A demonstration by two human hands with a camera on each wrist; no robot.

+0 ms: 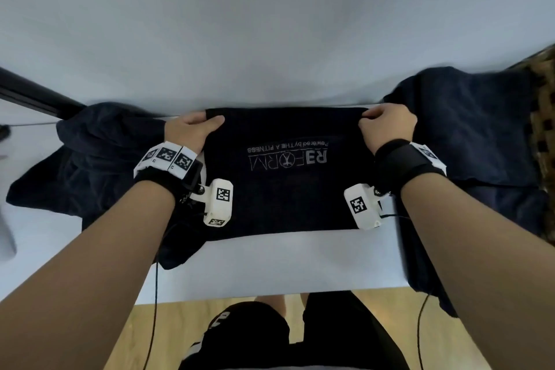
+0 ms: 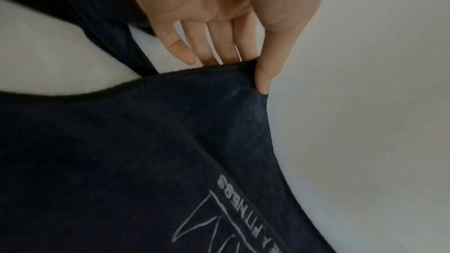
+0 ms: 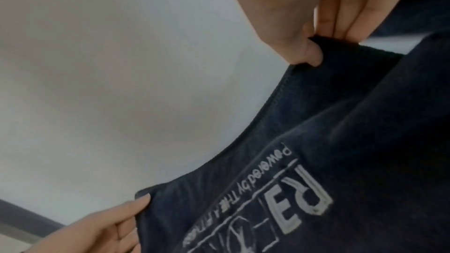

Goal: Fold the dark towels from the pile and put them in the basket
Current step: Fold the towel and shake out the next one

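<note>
A dark navy towel (image 1: 285, 186) with a white printed logo lies spread on the white table (image 1: 270, 261), its far edge lifted. My left hand (image 1: 195, 128) pinches the far left corner of that towel (image 2: 170, 141) between thumb and fingers (image 2: 264, 76). My right hand (image 1: 387, 126) pinches the far right corner of the same towel (image 3: 340, 122), thumb (image 3: 309, 53) on top. A pile of dark towels (image 1: 90, 165) lies to the left. More dark towels (image 1: 468, 129) lie on the right over a woven basket (image 1: 545, 129).
The table stands against a pale wall (image 1: 270, 24). A dark bar (image 1: 33, 93) runs along the far left. Thin black cables (image 1: 156, 294) hang from both wrists over the table's near edge. Wooden floor (image 1: 168, 336) and my legs show below.
</note>
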